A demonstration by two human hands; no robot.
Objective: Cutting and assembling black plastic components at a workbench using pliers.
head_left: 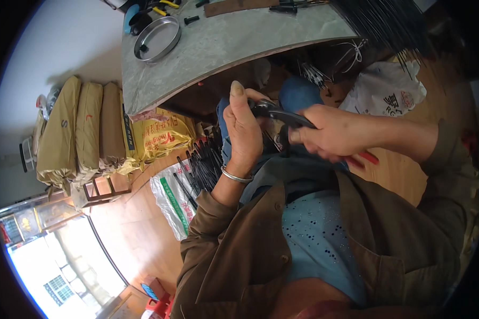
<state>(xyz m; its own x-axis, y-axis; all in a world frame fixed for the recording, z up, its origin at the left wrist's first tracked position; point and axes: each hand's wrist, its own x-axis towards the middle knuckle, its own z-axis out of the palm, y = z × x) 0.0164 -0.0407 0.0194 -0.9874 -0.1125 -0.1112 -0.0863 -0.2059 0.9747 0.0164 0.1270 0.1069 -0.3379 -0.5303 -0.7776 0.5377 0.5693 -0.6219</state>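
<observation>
My right hand (332,133) is wrapped around a plier-like hand tool (290,116) with a curved black upper part. Red handle ends (368,158) stick out below that hand. My left hand (245,125) is raised beside the tool's far end, thumb pointing up and fingers curled behind. Its fingers close around something dark at the tool's head, which I cannot make out. A silver bangle (236,175) circles my left wrist. Both hands are above my lap, just in front of the table edge.
The grey table (218,45) carries a round metal tray (158,40) and a bundle of thin black rods (380,24). More black rods (201,165) lie left of my lap. Wrapped brown packages (64,130) and a yellow sack (162,135) stand left; a white bag (386,90) lies right.
</observation>
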